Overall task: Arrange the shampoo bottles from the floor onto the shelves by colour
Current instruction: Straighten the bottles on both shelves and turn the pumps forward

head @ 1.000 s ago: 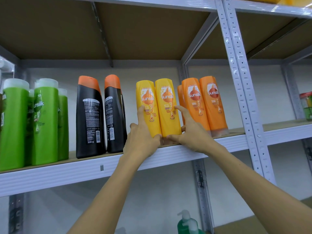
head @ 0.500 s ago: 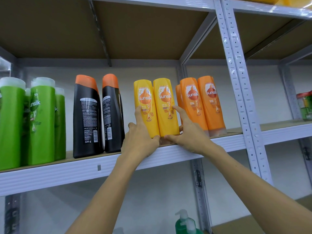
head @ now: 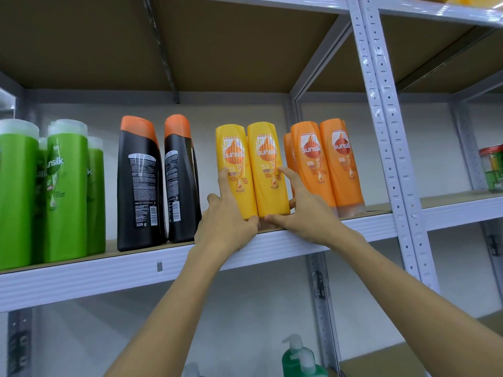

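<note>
Two yellow shampoo bottles stand side by side at the front of the grey shelf (head: 109,276). My left hand (head: 226,221) grips the left yellow bottle (head: 234,161), with its forefinger up the label and its thumb at the base. My right hand (head: 302,210) grips the right yellow bottle (head: 268,159) from its right side, thumb under the front of the base. Orange bottles (head: 340,164) stand close on the right, and two black bottles with orange caps (head: 140,183) are on the left. Several green bottles (head: 62,191) fill the far left.
A perforated grey upright post (head: 381,131) bounds the bay on the right. Beyond it, a jar with a red lid (head: 492,170) sits on the neighbouring shelf. A green pump bottle (head: 299,357) shows low down under the shelf. Another shelf board hangs overhead.
Both hands stay on the two yellow bottles in the same grip. Only the view has drifted a little.
</note>
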Tool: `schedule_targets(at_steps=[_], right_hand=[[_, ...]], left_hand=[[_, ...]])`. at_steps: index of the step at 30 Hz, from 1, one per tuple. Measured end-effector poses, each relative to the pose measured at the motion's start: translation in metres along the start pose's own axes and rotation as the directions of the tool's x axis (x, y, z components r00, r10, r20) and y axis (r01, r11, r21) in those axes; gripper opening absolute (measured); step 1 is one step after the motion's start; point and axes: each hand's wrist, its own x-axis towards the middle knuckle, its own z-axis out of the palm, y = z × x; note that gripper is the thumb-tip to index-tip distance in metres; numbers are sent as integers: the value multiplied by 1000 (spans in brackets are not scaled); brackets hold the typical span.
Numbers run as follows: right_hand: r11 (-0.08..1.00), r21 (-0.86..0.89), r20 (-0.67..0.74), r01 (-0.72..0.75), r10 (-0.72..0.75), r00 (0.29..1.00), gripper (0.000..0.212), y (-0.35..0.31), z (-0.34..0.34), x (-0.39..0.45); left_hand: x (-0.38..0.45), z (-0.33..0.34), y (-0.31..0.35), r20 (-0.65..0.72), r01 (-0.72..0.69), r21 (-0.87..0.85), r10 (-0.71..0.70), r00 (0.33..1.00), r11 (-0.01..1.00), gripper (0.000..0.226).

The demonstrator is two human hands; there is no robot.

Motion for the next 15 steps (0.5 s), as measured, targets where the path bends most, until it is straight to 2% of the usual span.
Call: schedule_targets(at_steps=[10,12,15], right_hand=[[999,-36,11,11,-11,1000,94,0,3,-1],[999,24,-42,34,-33,999,93,-2,6,-4],[993,80,-199,81,-64,978,87,-10,10,-14]], left_hand=[[-2,1,-1,-25,-32,36,33,999,999,100],[-6,1,-2,-72,-94,32,96,993,995,95],[-14,-5,-6,-187,-223,-40,212,959,974,82]])
